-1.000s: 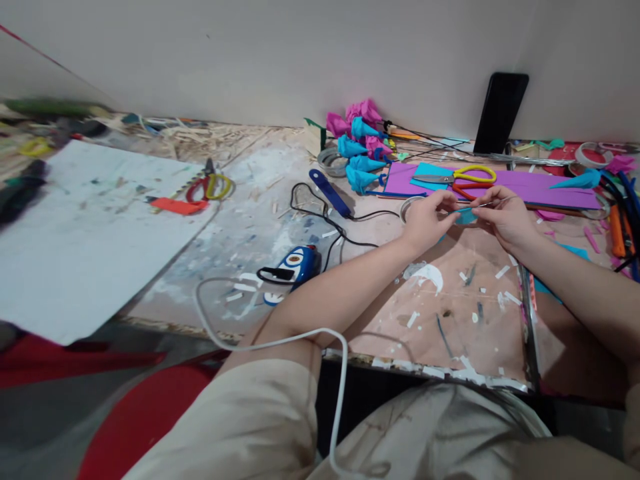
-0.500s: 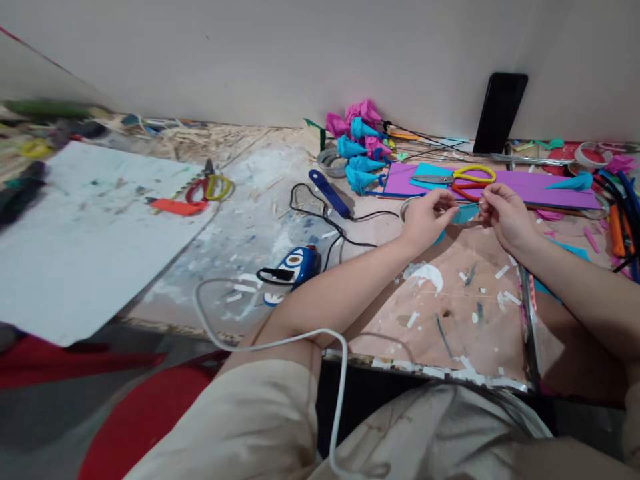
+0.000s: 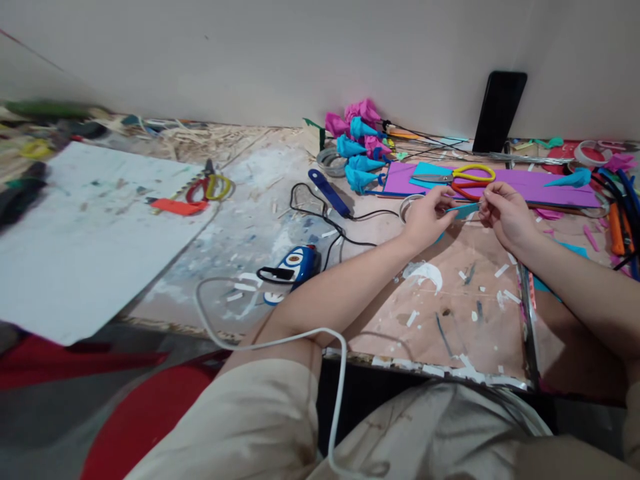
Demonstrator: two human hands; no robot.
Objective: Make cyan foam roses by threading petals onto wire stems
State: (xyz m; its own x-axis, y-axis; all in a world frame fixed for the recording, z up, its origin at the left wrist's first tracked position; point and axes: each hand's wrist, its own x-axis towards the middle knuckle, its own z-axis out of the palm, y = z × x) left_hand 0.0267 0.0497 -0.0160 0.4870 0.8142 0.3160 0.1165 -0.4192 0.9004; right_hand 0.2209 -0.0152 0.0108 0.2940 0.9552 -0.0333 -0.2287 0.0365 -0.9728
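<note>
A small piece of blue paper [image 3: 465,211] is stretched between my two hands above the table. My left hand [image 3: 426,217] is closed on its left end, thumb and fingers pinched. My right hand [image 3: 506,213] pinches the right end, with the fingertips partly curled. Just behind my hands, scissors [image 3: 473,179] with one yellow and one red handle lie across a purple sheet [image 3: 530,185] and a blue square. A roll of tape [image 3: 407,207] sits beside my left hand, partly covered by it. A blue cone-shaped paper flower [image 3: 571,179] rests on the purple sheet's right end.
Pink and blue paper flowers [image 3: 361,150] on stems lie at the back. A black phone [image 3: 499,112] leans on the wall. A blue corded tool [image 3: 295,270] and white cable [image 3: 273,343] are left of my arm. Pliers [image 3: 621,230] lie right; a white sheet [image 3: 100,233] far left.
The blue paper between my hands has turned and now shows as a narrower strip. My fingers have shifted slightly; both hands stay in nearly the same place.
</note>
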